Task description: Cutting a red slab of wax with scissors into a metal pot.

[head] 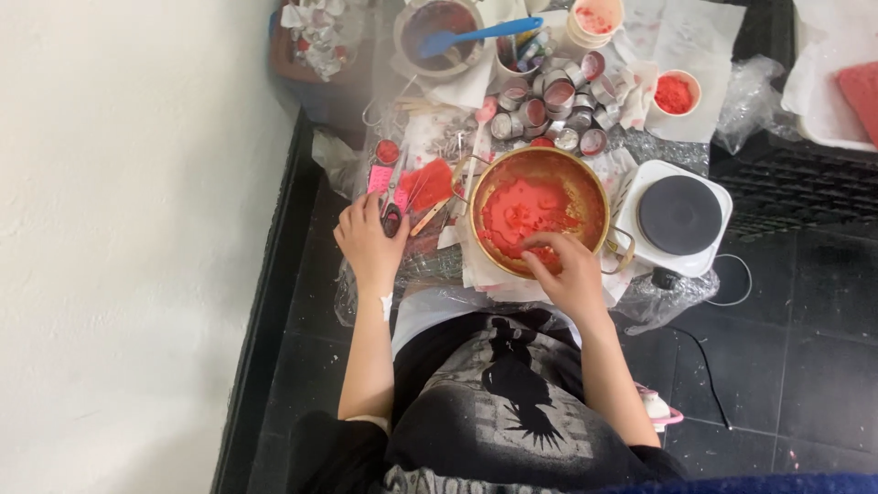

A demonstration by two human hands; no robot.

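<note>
Fingers [549, 245] of the right hand [569, 273] reach over the near rim into the pot [538, 212] and press on the red mass [523, 215] inside; whether they pinch a piece of it cannot be told. The pot is gold-coloured, with a side handle toward the hot plate [679, 217], which stands just beside it on the right. The left hand [370, 242] lies left of the pot, fingers curled at the handles of the scissors [395, 194]; a firm grasp cannot be confirmed. A red sheet [428, 183] lies between the scissors and the pot. Beyond the pot, a cluster of small metal tins [553, 108] stands on crinkled plastic film. A cup of red powder [675, 93] stands right of the tins. At the far edge, a bowl [437, 32] carries a blue spatula [480, 35].
</note>
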